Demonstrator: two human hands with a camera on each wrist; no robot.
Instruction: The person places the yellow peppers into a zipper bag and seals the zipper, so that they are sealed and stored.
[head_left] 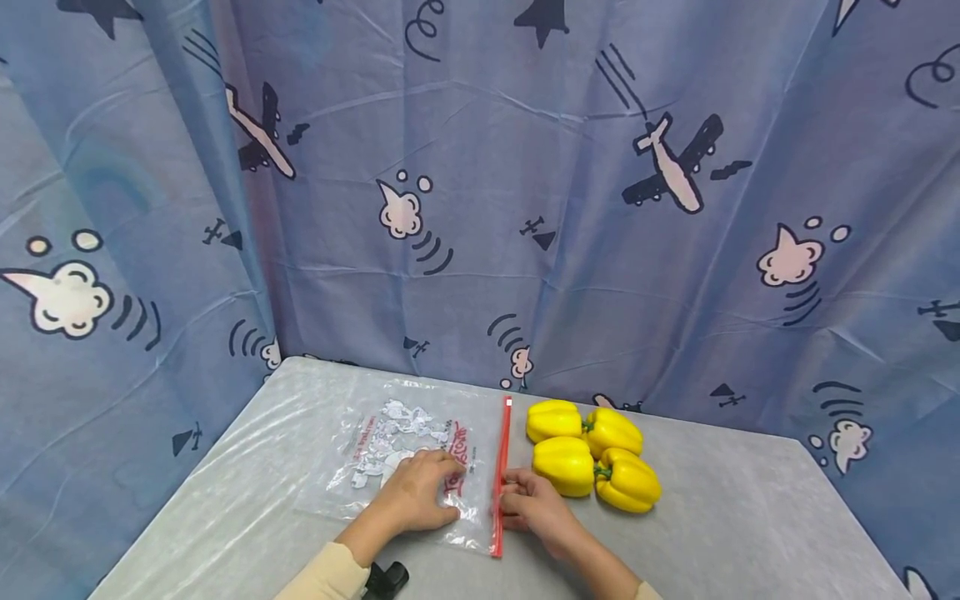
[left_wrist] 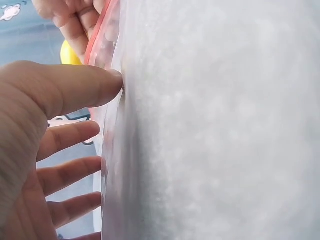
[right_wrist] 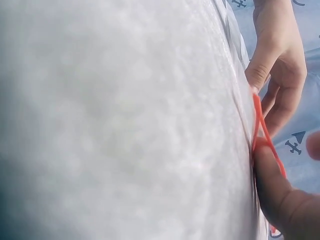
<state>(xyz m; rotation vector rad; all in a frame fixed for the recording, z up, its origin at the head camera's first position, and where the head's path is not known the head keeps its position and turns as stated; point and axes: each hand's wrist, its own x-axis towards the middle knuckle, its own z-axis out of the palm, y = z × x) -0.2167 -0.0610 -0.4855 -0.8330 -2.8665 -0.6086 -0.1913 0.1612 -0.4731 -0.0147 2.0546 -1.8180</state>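
Across the pale tabletop (head_left: 735,492), I see the clear zip bag (head_left: 405,421) lying left of centre, with four yellow peppers (head_left: 573,468) just beyond its mouth to the right. The left hand (head_left: 416,493) rests on the bag, fingers loosely spread, gripping nothing. The right hand (head_left: 542,507), nearer the peppers, pinches the red strip (head_left: 504,450), which lies right of the left hand, its long axis running front to back.

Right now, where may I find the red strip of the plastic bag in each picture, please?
Head: the red strip runs along the right edge of the plastic bag, in the lower half, slightly right of centre.
Left wrist: in the upper-left part, slanting.
Right wrist: right of centre, around mid-height.
Shared landmark: the right hand, beside the strip in all three views.
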